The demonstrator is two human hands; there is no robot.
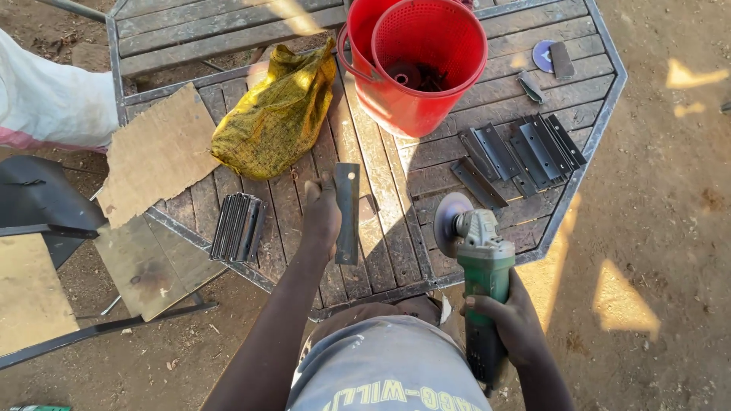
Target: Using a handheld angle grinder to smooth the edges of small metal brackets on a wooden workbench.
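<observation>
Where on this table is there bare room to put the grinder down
Bare slats lie between the flat metal strip under the left hand and the angle grinder in the right hand. Also bare: the table's far-left slats. Crowded: loose metal strips right, red bucket, yellow sack.

A red bucket (396, 99) with a red basket (430, 42) inside stood on the slatted table (381, 190), beside a yellow sack (278, 114). Cardboard (156, 152) and stacked plates (237, 227) lay left; loose plates (525, 148) lay right.
</observation>
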